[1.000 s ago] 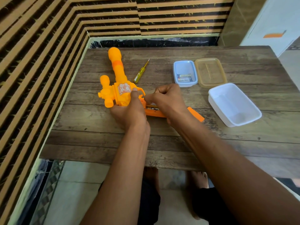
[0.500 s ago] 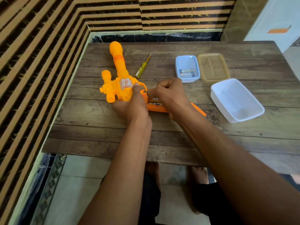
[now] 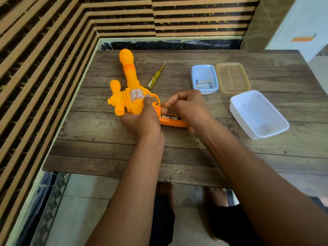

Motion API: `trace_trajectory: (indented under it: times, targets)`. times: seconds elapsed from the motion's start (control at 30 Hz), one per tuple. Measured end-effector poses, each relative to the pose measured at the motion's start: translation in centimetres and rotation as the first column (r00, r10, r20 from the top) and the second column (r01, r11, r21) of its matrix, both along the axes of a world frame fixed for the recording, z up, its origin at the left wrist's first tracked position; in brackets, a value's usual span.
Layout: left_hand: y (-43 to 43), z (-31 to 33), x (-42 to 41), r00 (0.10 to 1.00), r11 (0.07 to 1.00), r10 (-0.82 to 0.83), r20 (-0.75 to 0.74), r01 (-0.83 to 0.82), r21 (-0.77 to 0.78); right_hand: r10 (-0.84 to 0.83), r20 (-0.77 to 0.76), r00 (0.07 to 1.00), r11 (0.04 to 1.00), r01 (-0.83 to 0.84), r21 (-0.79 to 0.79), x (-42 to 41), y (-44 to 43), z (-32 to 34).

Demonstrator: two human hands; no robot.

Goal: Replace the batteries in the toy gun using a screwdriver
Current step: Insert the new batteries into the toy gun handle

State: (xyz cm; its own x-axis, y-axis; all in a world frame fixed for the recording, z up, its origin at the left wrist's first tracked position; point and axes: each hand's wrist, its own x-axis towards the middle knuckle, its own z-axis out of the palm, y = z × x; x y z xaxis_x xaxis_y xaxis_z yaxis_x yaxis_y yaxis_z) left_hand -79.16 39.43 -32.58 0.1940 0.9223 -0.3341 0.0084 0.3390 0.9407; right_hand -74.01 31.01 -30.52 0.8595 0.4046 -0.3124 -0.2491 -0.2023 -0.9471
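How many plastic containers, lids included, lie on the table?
3. A small blue container holding batteries sits at the far side; a tan one touches its right side; a large white container lies nearer, at the right. The arms may hide others.

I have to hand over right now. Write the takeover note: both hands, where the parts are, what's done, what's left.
Left hand: grips the toy gun body, holding it flat on the table.
Right hand: fingertips at the open battery bay in the grip, on a battery seated there; whether it is pinched I cannot tell.
Screwdriver: lying on the table beside the barrel, untouched.
Small blue tub: holds more batteries. Tan lid beside it; white tub empty.
Done: bay cover is off.
Left: finish the battery swap, refit the cover, drive the screw. Cover and screw not in view.
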Motion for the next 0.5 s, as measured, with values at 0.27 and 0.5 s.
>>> trace_trajectory:
  times: [0.27, 0.5]
  targets:
    - [-0.2, 0.2, -0.2, 1.0, 0.999, 0.002, -0.012, -0.002, 0.033, -0.066, -0.028, 0.997, 0.988, 0.061, -0.144, 0.3, 0.7, 1.2]
    - [-0.1, -0.1, 0.1, 1.0, 1.0, 0.002, -0.02, -0.001, 0.025, 0.029, -0.072, 0.997, 0.999, -0.028, 0.023, 0.5, -0.9, 0.0]
